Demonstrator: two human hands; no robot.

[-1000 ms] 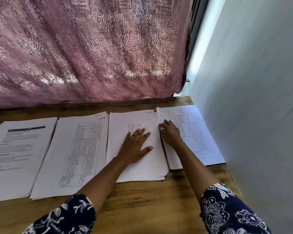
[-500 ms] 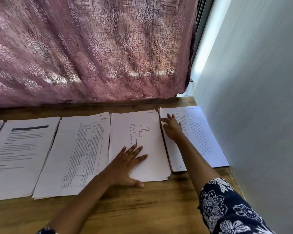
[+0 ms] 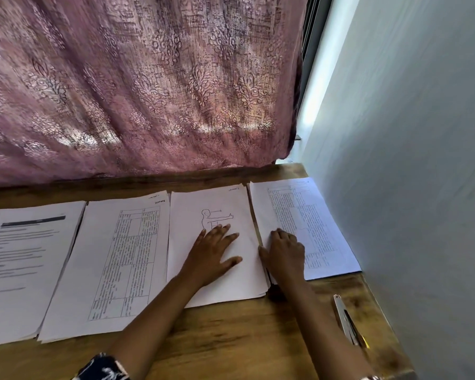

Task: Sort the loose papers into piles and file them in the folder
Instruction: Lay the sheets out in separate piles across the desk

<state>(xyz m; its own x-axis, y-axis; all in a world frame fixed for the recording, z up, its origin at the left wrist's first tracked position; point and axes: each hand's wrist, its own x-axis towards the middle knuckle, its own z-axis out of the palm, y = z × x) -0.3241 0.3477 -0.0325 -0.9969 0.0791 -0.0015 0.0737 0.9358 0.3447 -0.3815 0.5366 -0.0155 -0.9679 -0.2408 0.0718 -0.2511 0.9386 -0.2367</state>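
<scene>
**Desk:** What is the head camera giving you on the arms?

**Operator:** I see both forearms reaching forward from the bottom edge, side by side. The left one comes up out of a dark patterned sleeve (image 3: pixel 104 367). The left hand (image 3: pixel 211 253) lies palm down. The right hand (image 3: pixel 284 253) is arched, knuckles up, just beside it.

**Desk:** And the surface and the room?

**Operator:** I have a wooden desk (image 3: pixel 244 338) pushed into a corner. A pink patterned curtain (image 3: pixel 148 91) hangs behind it and a pale wall (image 3: pixel 409 160) runs along the right. The papers lie in four piles in a row, edges nearly touching. From my left they are a text pile (image 3: pixel 25 270), a table pile (image 3: pixel 107 256), a drawing pile (image 3: pixel 192 215) topped by an outline figure, and a right pile (image 3: pixel 321 231) of printed tables against the wall. A slim silvery thing (image 3: pixel 344 316) lies on the bare wood near the wall; I can't make out what it is.

**Desk:** What are the hands doing?

**Operator:** The left is spread flat, fingers straight and apart, resting on the drawing pile and covering the figure's lower part. It holds nothing. The right sits on the left edge of the right pile, fingertips on the top sheet and thumb down along the gap between the two piles. I cannot tell whether it pinches the sheets or only presses on them.
</scene>
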